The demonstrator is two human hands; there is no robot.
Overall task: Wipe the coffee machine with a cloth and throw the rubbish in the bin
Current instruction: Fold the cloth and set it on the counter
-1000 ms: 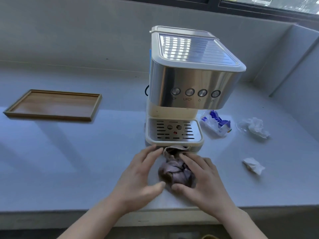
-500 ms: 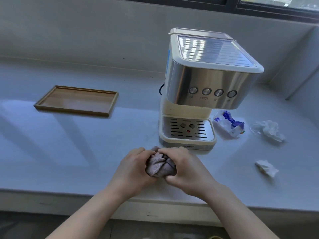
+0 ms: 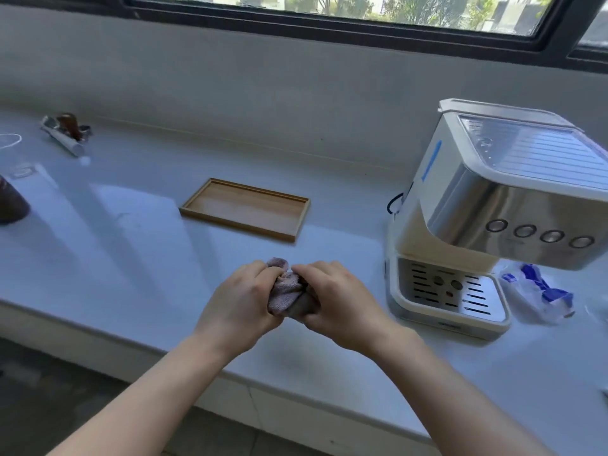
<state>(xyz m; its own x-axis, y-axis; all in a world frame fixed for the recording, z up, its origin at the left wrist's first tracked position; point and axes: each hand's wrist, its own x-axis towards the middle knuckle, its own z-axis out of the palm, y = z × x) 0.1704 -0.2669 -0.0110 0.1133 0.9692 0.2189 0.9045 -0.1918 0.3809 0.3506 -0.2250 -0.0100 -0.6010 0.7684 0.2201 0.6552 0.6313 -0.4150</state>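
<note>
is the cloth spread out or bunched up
Bunched up: the cloth is a crumpled wad squeezed between the left hand and right hand, above the counter.

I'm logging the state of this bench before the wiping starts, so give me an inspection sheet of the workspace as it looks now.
Surface: pale counter, sunlit in patches, no spills seen.
Job's things: coffee machine upright at right; cloth bunched between both hands; bin not in view.
Clutter: crumpled blue-and-white wrapper beside the machine's base; empty wooden tray mid-counter; dark container at the left edge; small metal and brown items far left, too blurred to name.
Grippers: left hand and right hand both closed on the cloth.
Cables: dark cable looping behind the machine.
Surroundings: grey wall, window above.
</note>
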